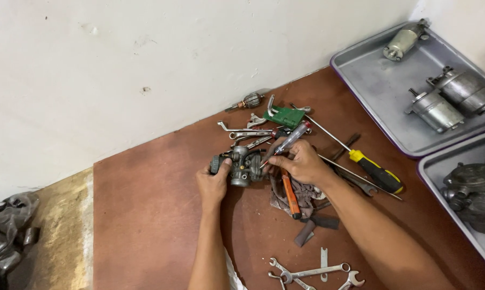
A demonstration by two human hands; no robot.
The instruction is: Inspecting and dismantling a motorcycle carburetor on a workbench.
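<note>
Grey metal carburetor [241, 165] sits on the brown board, gripped by the left hand [214, 182] — the right hand [301, 162] pinches a clear-handled screwdriver [285, 143] at it; adjusting, needing steady aim.

White wall [146, 53], brown board [146, 215], concrete floor [60, 215]
</note>
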